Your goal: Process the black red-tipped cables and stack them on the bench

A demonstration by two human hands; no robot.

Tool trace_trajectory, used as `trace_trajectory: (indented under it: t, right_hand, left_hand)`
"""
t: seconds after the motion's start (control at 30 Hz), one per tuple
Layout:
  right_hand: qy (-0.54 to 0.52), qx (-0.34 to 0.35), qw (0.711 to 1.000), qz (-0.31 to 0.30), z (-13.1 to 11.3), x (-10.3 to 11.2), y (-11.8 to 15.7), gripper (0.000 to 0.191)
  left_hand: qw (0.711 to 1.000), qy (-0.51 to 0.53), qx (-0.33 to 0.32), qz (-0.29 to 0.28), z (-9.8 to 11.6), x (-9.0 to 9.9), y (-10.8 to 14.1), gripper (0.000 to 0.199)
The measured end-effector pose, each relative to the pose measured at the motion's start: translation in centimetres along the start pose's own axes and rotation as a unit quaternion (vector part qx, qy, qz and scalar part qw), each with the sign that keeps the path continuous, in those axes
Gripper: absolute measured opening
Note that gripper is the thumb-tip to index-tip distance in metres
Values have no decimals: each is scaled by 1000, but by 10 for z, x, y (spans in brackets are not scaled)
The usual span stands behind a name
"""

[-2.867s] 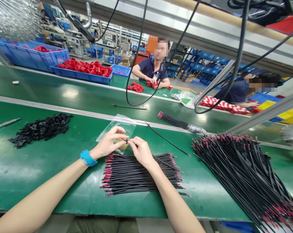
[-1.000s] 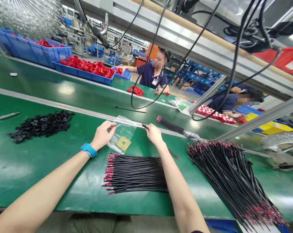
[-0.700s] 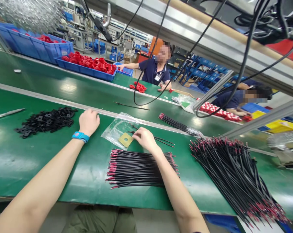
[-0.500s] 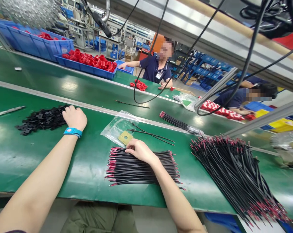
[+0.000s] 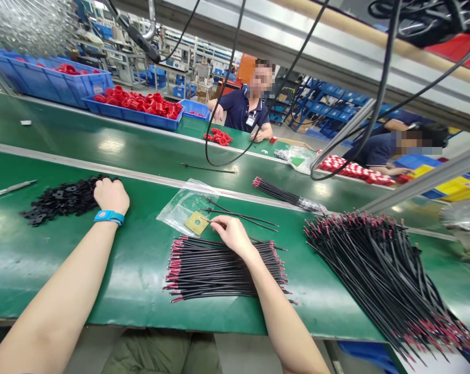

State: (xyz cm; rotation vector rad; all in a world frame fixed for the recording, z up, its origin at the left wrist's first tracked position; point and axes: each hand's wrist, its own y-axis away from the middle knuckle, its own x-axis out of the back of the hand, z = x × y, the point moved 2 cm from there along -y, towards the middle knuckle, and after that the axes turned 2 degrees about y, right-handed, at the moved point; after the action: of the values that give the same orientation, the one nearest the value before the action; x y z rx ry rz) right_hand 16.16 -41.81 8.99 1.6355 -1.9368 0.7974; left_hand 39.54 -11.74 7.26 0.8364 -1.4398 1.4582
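Note:
My left hand (image 5: 112, 196), with a blue wristband (image 5: 109, 217), is at the right end of a pile of small flat black plastic parts (image 5: 65, 198). Its fingers are curled down, and whatever lies between them is hidden. In a pinch, my right hand (image 5: 232, 234) holds one black cable (image 5: 278, 248) above a row of similar black cables (image 5: 211, 270) with red ends. The tip of the held cable points left, close to a yellowish square plate with a hole (image 5: 193, 226). That plate lies on a clear plastic bag (image 5: 174, 210).
Loose cables (image 5: 246, 215) lie behind my right hand. A large heap of cables (image 5: 378, 275) covers the right side. Across the bench are blue bins (image 5: 137, 120) of red parts and two co-workers (image 5: 244, 111). Black cords (image 5: 386, 78) hang overhead; a metal pen-like tool (image 5: 11, 189) lies left.
My right hand has lifted one cable up off the row and pinches it. My left hand stays at the black parts. A co-worker's arm has drawn back from the blue bin.

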Motion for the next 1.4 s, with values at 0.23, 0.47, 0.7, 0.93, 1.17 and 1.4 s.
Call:
trace_trajectory:
  t: [0.23, 0.47, 0.7, 0.93, 1.17, 1.4]
  right_hand:
    - [58, 42, 995, 70, 11, -20, -3, 11]
    - [253, 62, 965, -32, -3, -29, 2, 23]
    - [251, 65, 965, 46, -8, -16, 3, 25]
    - [101, 67, 982, 146, -13, -9, 5, 26]
    - [93, 73, 982, 149, -12, -8, 5, 25]
    - [167, 169, 953, 189, -13, -9, 7, 22]
  left_hand:
    - [998, 28, -50, 17, 18, 9, 1, 40]
    - [969, 240, -50, 19, 57, 11, 9, 38]
    - [669, 692, 2, -271, 112, 20, 51, 47]
    - [498, 757, 17, -423, 139, 34, 92, 42]
    - [506, 731, -15, -457, 139, 36, 92, 43]
    - [595, 669, -77, -438, 138, 35, 96, 49]
